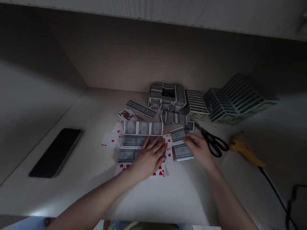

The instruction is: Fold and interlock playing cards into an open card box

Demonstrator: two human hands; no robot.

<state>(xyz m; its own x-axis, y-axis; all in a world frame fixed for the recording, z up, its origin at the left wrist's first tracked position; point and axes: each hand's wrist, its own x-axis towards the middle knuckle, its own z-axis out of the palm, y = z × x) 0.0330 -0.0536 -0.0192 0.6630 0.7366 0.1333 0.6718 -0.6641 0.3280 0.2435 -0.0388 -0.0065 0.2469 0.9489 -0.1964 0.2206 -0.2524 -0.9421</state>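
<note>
My left hand [150, 156] lies flat with fingers spread on a panel of patterned card squares [129, 140]. Red-suit playing cards stick out from under this panel, face up, at its left, right and near sides. Just right of it, my right hand [198, 147] pinches the right edge of a smaller piece made of two folded playing cards [182, 150], backs up. A queen card [127, 114] rests at the panel's far left corner. Behind lie a long folded card strip [141, 108] and a shorter card strip [174, 117].
Farther back stands a box-like structure of folded cards [155, 92] with a square opening. Striped card stacks [196, 103] stand to its right. Black-handled scissors [214, 143] and a yellow glue gun [246, 150] with a cord lie at right. A phone [56, 153] lies at left.
</note>
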